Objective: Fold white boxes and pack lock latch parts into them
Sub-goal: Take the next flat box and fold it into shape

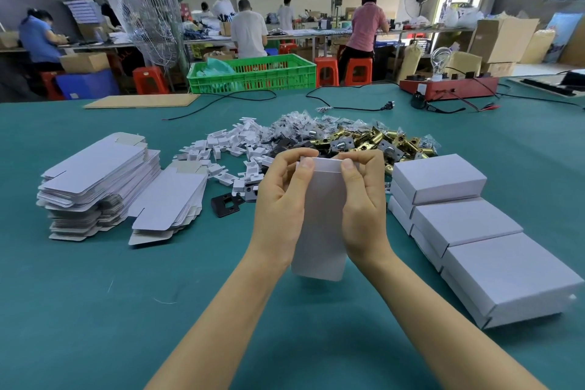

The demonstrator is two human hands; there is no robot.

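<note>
Your left hand (280,196) and right hand (364,196) both grip a white box (321,225) held upright above the middle of the green bench (95,294), thumbs pinching its top edge. Just behind your hands lies a pile of brass and black lock latch parts (364,141) with white plastic pieces (228,149). Folded boxes (468,231) line the right side; flat box blanks (104,180) are stacked toward the left edge.

Bare table (95,294) between flat blanks (95,180) and boxes (468,225)
</note>
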